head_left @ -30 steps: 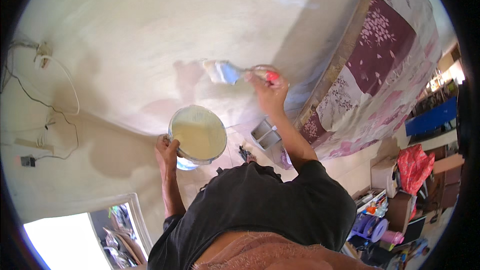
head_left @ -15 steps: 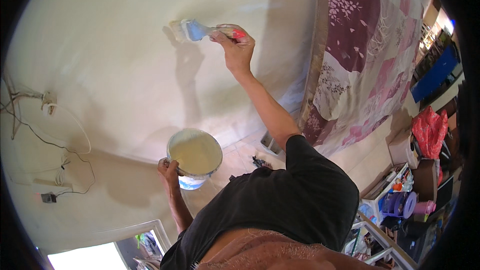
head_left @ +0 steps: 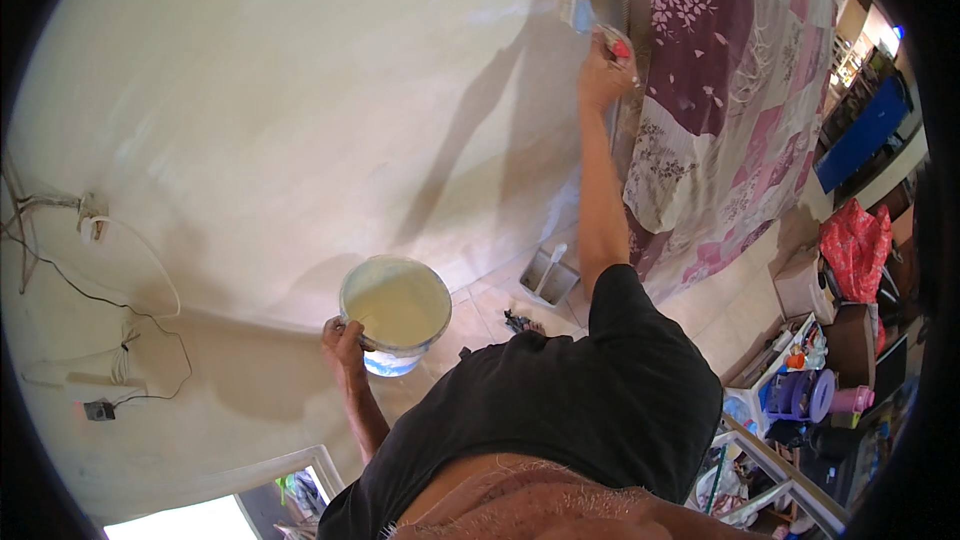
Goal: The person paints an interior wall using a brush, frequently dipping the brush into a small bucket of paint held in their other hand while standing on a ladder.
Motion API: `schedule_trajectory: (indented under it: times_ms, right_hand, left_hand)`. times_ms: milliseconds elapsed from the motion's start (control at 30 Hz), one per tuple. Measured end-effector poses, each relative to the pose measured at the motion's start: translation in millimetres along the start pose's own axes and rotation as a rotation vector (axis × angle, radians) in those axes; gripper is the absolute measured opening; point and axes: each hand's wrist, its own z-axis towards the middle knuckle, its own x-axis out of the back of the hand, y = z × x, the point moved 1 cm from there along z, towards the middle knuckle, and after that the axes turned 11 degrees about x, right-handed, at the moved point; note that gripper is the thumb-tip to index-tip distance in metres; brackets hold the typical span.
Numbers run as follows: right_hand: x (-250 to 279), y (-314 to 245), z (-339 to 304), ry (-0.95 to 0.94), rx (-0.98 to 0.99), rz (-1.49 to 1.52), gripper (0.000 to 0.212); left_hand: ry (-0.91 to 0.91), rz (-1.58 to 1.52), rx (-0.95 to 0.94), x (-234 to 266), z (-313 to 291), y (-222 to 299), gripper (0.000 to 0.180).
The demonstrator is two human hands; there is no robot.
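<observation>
My right hand (head_left: 603,70) is stretched far up against the cream wall (head_left: 300,110), gripping a paintbrush (head_left: 590,22) with a red handle; its bristles touch the wall beside the edge of a hanging patchwork cloth (head_left: 720,100). My left hand (head_left: 343,343) holds the rim of a round bucket (head_left: 396,312) of pale yellow paint at waist height, close to the wall.
Cables and a socket (head_left: 92,230) run along the wall at the left. A small tray with a white tool (head_left: 549,275) lies on the tiled floor below. Boxes, a red bag (head_left: 858,245) and shelves with clutter stand at the right.
My right hand has swept the brush up and to the right along the wall, reaching the cloth's edge. The bucket stays in my left hand.
</observation>
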Motion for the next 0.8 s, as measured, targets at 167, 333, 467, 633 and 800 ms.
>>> schedule_trajectory:
  times_ms: [167, 333, 467, 633, 800]
  right_hand:
    - [-40, -52, -86, -0.277, 0.207, -0.095, 0.014]
    - [-73, -174, -167, -0.477, 0.184, 0.276, 0.020]
    - [-75, -199, -170, -0.557, -0.020, 0.484, 0.013]
    - [-56, -93, -96, -0.407, -0.174, 0.372, 0.005]
    - [-4, 18, 6, -0.042, -0.010, -0.003, 0.015]
  left_hand:
    - [0.049, 0.108, 0.022, 4, -3, -9, 0.032]
    - [0.086, 0.159, 0.045, 14, -13, -3, 0.028]
    - [0.100, 0.152, 0.031, 20, -18, 0, 0.022]
    - [0.099, 0.074, 0.045, 27, -13, -16, 0.021]
    - [0.139, 0.051, 0.049, 19, -23, -13, 0.023]
